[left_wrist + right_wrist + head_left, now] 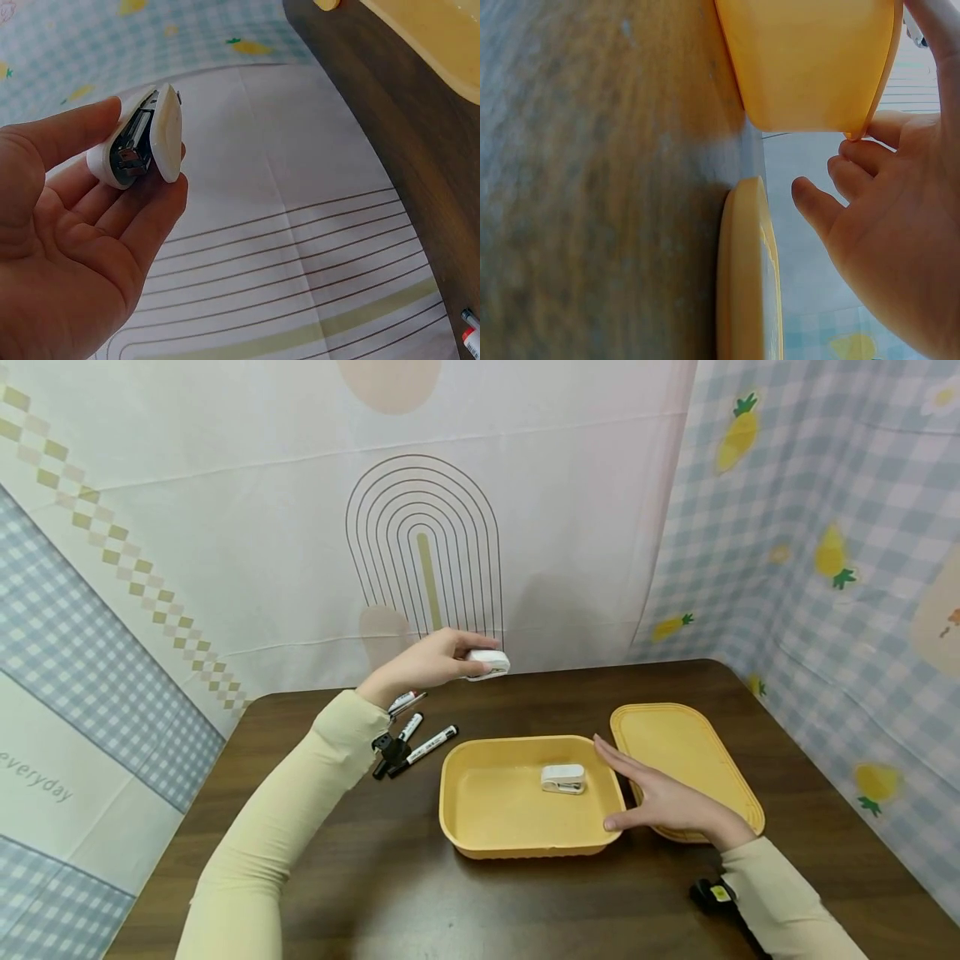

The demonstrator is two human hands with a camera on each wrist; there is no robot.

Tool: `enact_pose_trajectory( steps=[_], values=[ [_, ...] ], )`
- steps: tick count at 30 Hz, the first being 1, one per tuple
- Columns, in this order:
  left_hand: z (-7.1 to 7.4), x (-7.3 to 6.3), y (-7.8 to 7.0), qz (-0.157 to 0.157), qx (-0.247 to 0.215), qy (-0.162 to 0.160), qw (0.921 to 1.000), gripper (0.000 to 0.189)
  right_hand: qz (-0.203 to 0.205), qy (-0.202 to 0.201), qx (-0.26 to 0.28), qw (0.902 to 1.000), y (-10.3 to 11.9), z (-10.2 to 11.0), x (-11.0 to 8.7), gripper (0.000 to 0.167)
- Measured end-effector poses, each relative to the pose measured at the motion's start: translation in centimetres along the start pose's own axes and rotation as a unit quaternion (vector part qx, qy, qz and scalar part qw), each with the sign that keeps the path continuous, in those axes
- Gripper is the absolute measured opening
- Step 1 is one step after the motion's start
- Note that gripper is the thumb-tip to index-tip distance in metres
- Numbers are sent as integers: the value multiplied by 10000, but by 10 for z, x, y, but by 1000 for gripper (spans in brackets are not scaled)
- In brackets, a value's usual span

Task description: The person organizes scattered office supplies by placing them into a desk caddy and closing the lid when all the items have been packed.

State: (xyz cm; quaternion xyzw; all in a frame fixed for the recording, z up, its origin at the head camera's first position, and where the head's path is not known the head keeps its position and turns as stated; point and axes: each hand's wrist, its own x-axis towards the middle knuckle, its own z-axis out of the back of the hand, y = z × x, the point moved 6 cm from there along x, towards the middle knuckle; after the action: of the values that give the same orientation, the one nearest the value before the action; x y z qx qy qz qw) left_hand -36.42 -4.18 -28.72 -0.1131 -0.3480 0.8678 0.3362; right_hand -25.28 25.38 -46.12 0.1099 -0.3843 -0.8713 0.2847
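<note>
My left hand [431,662] is raised above the back of the table and pinches a small white stapler [489,663] between thumb and fingers. In the left wrist view, the stapler [139,139] shows its metal inside between two white shells. A second white stapler [562,778] lies in the yellow box [491,841], right of its middle. At the box's right end is my right hand [667,800], thumb and fingers spread fairly straight along the rim. The right wrist view shows some fingertips [855,154] of that hand at the box's rim [889,67].
Several markers [433,745] lie left of the box, partly hidden by the left wrist. A yellow lid [686,739] rests on the dark wooden table [480,914] behind the right hand. Printed cloth [585,527] hangs at the table's back and sides.
</note>
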Motion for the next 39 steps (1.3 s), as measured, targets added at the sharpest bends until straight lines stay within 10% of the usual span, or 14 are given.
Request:
enact_pose_trajectory(
  steps=[39],
  values=[
    [-87,7,13,-225,699,1269,9892,37,24,25,-28,10000,-1,1,0,110]
  ],
)
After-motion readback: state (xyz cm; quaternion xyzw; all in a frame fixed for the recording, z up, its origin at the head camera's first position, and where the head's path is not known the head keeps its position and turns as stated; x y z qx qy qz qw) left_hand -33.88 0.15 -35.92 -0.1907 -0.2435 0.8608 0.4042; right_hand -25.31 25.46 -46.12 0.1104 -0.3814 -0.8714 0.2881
